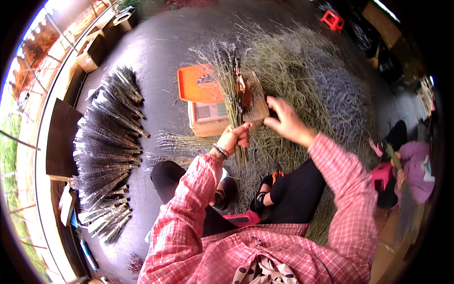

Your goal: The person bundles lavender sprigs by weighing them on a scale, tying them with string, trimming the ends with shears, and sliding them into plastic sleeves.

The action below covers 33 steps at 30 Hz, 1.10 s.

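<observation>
My left hand (pixel 232 138) is wrapped round the stems of a lavender bunch (pixel 230 92), which stands nearly upright with its flower heads pointing away from me. To the right of the stems, my right hand (pixel 289 124) is raised with thumb and fingers apart, and nothing shows in it. Behind the bunch is a weighing scale with an orange tray (pixel 187 86), set on a cardboard box (pixel 201 129). The bunch hides part of the scale and box. Close to my left hand, loose lavender stems (pixel 182 141) lie on the floor.
A big heap of loose lavender (pixel 302 71) spreads at the right. Many tied bunches (pixel 109 142) lie in a curved row at the left. At far right sits another person (pixel 414 173) holding lavender. A red stool (pixel 332 21) stands far back, with cardboard boxes (pixel 90 52) along the left wall.
</observation>
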Each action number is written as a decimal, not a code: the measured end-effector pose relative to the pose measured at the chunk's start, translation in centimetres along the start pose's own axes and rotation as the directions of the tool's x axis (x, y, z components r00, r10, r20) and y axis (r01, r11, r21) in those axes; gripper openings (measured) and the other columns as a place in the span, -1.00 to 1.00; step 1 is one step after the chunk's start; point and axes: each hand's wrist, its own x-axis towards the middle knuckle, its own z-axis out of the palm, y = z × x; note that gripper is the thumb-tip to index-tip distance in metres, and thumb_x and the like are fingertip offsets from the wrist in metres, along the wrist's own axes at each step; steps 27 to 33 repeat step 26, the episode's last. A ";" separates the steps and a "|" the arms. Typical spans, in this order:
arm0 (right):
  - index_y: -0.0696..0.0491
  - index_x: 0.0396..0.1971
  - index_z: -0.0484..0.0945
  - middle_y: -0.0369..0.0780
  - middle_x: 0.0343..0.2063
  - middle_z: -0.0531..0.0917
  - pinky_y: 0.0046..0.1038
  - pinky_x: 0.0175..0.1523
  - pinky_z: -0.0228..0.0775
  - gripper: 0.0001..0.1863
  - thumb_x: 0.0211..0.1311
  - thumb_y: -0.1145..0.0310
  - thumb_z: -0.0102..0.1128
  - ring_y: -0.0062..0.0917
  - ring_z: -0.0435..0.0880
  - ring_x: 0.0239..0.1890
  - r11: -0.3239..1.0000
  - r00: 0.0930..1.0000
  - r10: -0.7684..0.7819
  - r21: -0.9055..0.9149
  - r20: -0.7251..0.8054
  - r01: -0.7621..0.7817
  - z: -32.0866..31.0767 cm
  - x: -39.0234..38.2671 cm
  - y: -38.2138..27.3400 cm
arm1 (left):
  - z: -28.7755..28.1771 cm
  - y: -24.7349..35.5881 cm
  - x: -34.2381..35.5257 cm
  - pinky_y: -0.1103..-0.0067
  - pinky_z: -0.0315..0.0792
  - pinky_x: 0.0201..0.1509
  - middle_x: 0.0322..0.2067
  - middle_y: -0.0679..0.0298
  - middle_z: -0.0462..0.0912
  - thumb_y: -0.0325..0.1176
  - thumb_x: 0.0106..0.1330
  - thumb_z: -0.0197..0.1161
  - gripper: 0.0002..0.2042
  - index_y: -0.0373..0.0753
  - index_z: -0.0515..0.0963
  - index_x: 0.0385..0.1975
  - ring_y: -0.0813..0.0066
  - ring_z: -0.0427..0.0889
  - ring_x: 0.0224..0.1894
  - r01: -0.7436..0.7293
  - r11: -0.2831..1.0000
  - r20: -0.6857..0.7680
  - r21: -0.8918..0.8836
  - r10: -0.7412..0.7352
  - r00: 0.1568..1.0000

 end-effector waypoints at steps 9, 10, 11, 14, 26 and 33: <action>0.20 -0.14 0.35 -0.26 -0.39 0.55 -0.58 -0.23 0.45 -0.70 0.30 0.27 0.01 -0.62 0.56 -0.36 0.227 0.817 0.332 0.801 0.470 -0.553 17.6 1.9 0.0 | -7.9 2.1 8.2 0.59 0.20 -0.62 -0.72 0.50 0.12 -0.33 0.33 0.03 -0.82 -0.32 0.45 -0.27 0.64 0.12 -0.71 -0.112 0.992 -0.147 -0.064 0.102 0.984; 0.21 -0.17 0.34 -0.27 -0.45 0.54 -0.60 -0.38 0.46 -0.72 0.29 0.31 0.01 -0.64 0.55 -0.49 0.213 0.816 0.345 0.808 0.464 -0.549 18.2 2.5 0.4 | -8.7 2.2 8.8 0.58 0.24 -0.61 -0.72 0.48 0.16 -0.33 0.33 0.04 -0.82 -0.32 0.45 -0.28 0.62 0.16 -0.71 -0.116 0.990 -0.123 -0.082 0.106 0.987; 0.20 -0.18 0.34 -0.27 -0.45 0.54 -0.59 -0.39 0.46 -0.74 0.29 0.31 0.01 -0.64 0.55 -0.50 0.247 0.828 0.348 0.809 0.439 -0.533 18.7 3.0 0.8 | -9.4 2.4 9.3 0.57 0.27 -0.60 -0.72 0.47 0.20 -0.33 0.32 0.04 -0.83 -0.32 0.45 -0.29 0.61 0.21 -0.71 -0.120 0.988 -0.100 -0.099 0.111 0.989; 0.14 -0.27 0.36 -0.33 -0.51 0.52 -0.60 -0.43 0.38 -0.81 0.33 0.31 -0.06 -0.67 0.50 -0.51 0.397 0.858 0.361 0.773 0.365 -0.495 19.7 4.2 2.0 | -10.4 2.6 11.1 0.51 0.38 -0.54 -0.70 0.40 0.35 -0.33 0.31 0.05 -0.83 -0.31 0.45 -0.30 0.52 0.37 -0.68 -0.083 0.992 -0.165 -0.092 0.067 0.984; 0.12 -0.03 0.24 -0.27 -0.24 0.49 -0.52 -0.32 0.56 -0.62 0.27 0.24 0.04 -0.57 0.57 -0.32 0.196 0.712 0.320 0.692 0.625 -0.695 18.4 6.1 2.4 | -14.0 1.2 12.9 0.44 0.51 -0.31 -0.50 0.27 0.59 -0.15 0.23 0.18 -0.75 -0.14 0.41 -0.24 0.42 0.59 -0.46 0.135 0.973 -0.159 -0.188 -0.166 0.973; 0.12 -0.03 0.24 -0.27 -0.24 0.49 -0.52 -0.32 0.56 -0.62 0.27 0.24 0.04 -0.57 0.57 -0.32 0.196 0.712 0.320 0.692 0.625 -0.695 18.4 6.1 2.4 | -14.0 1.2 12.9 0.44 0.51 -0.31 -0.50 0.27 0.59 -0.15 0.23 0.18 -0.75 -0.14 0.41 -0.24 0.42 0.59 -0.46 0.135 0.973 -0.159 -0.188 -0.166 0.973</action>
